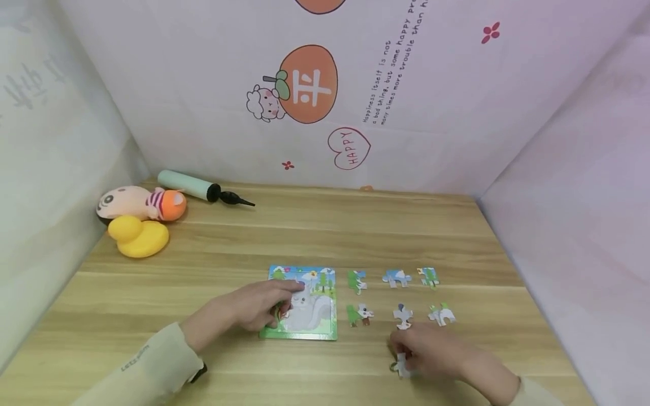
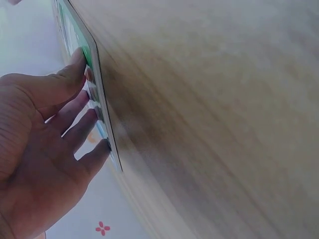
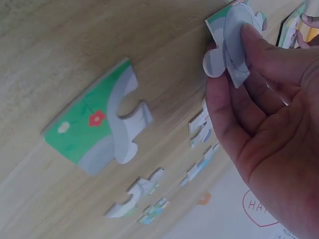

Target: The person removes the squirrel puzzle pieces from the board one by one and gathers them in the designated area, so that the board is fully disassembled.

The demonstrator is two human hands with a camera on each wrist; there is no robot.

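Right hand (image 3: 269, 129) pinching puzzle piece (image 3: 232, 42) (second piece (image 3: 99, 132) just beside)

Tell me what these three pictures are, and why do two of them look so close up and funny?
No machine here: a person wears one camera on the head and one on each wrist. The head view looks down at a wooden table. The left hand rests its fingers on a puzzle board. The right hand pinches one puzzle piece; the right wrist view shows it close up, with a green piece lying on the table. More loose pieces lie beside the board. At the back left sit a yellow duck, a doll and a pump.
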